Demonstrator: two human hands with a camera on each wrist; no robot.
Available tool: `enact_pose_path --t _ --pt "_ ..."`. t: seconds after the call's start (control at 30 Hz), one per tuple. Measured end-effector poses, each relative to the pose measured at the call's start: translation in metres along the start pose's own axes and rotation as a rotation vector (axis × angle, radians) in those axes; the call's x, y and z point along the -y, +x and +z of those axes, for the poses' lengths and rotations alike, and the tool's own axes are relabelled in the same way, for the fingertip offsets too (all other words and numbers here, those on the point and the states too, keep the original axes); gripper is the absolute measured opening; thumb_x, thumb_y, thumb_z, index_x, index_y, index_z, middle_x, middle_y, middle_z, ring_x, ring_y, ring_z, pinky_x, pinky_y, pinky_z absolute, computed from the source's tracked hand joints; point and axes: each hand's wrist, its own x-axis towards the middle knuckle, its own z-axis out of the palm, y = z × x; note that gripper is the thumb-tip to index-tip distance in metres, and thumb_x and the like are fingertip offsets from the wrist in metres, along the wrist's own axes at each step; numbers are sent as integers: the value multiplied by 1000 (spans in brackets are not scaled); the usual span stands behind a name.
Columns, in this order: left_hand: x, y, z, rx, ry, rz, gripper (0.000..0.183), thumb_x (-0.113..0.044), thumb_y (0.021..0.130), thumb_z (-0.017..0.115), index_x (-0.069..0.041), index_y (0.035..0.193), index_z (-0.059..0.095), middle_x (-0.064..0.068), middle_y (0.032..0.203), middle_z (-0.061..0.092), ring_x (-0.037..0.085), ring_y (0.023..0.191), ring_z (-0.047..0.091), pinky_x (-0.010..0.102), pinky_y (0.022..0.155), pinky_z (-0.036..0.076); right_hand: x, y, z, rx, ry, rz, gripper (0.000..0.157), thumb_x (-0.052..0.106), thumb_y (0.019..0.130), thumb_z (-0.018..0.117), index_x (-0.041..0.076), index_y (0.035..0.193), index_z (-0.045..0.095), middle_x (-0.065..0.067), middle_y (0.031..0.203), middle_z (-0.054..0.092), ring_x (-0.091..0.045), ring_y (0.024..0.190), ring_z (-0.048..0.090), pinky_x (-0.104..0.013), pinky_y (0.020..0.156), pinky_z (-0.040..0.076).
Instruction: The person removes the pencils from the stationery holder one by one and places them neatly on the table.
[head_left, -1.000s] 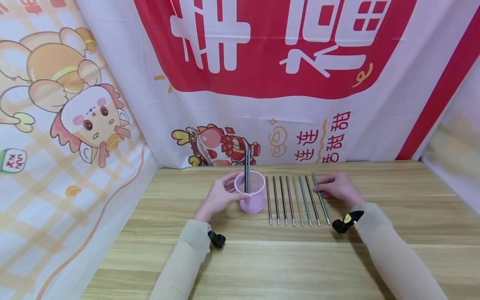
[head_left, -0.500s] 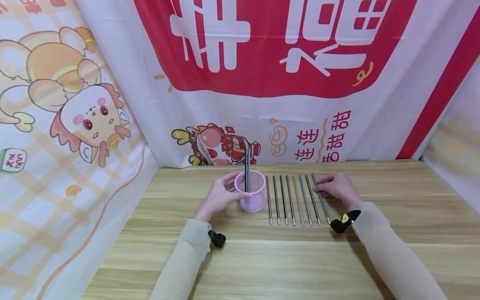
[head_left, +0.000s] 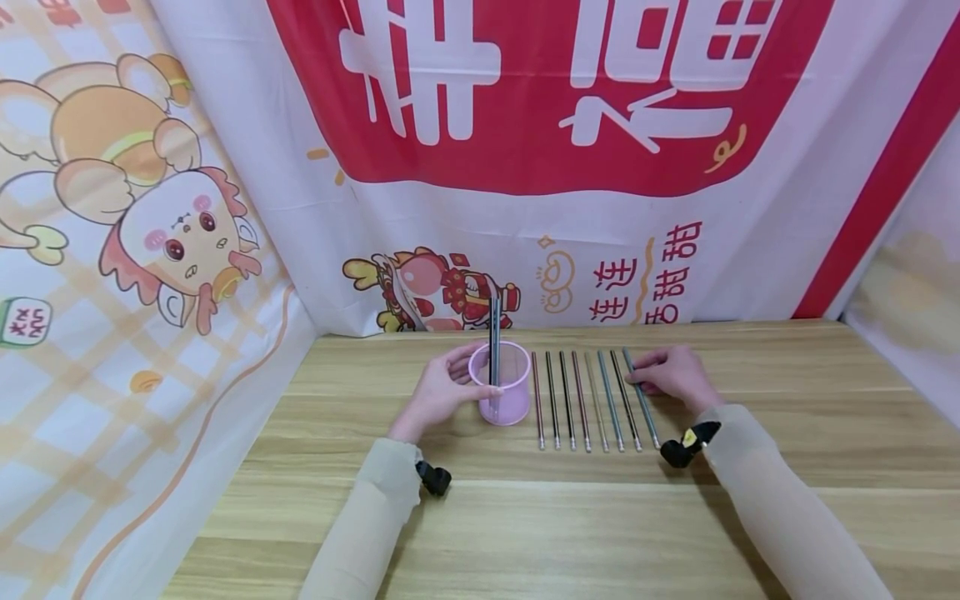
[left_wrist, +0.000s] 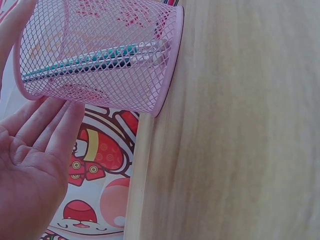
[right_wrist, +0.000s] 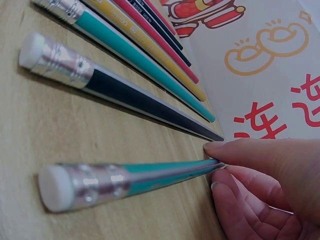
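My left hand (head_left: 437, 393) holds a pink mesh pencil cup (head_left: 513, 410), thumb across the near side and fingers at the far side. The cup stands upright on the table. Two pencils (head_left: 494, 333), one green and one dark in the left wrist view, lean inside with their eraser ends down. At the right end of a row of pencils, my right hand (head_left: 677, 375) pinches a green pencil (right_wrist: 160, 176) near its far end between thumb and fingers. That pencil lies slanted, its white eraser (right_wrist: 56, 188) toward me. Its far tip is hidden by the fingers in the right wrist view.
Between the hands lie several pencils side by side, erasers toward me, including a black pencil (right_wrist: 150, 106) and a yellow pencil (right_wrist: 150, 47). The wooden table (head_left: 555, 533) meets a printed cloth (head_left: 450, 208) at the back, and another cloth (head_left: 90, 400) hangs on the left.
My right hand and wrist have shifted very slightly left, still at the rightmost pencil. The left hand and the cup stay where they were.
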Motion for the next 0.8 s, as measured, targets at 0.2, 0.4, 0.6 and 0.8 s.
enact_pose_path --t 0.2,0.4,0.6,0.8 --pt "0 0 0 1 2 -1 86 -18 72 95 -10 147 53 6 142 59 23 127 58 29 106 47 2 -2 0 -6 1 -6 41 21 89 82 -3 120 68 -15 105 71 -18 80 69 -28 71 61" --pt "-1 -1 -1 6 3 -4 87 -19 73 94 -8 148 52 6 142 59 22 127 58 28 106 47 1 -4 0 -15 23 -19 44 22 88 82 -4 120 68 -14 102 72 -20 81 70 -29 72 62" --pt "-1 -1 0 5 -3 2 87 -20 72 95 -9 147 53 7 142 59 22 126 58 27 105 48 3 -5 -4 -4 63 -10 45 27 93 77 -2 125 66 -18 111 71 -24 90 71 -31 79 61" --pt "-1 0 0 6 -4 9 87 -19 71 95 -8 147 53 7 141 60 23 126 59 28 105 48 15 -11 -10 11 113 -30 52 31 95 75 -1 134 61 -22 127 64 -31 106 67 -35 89 60"
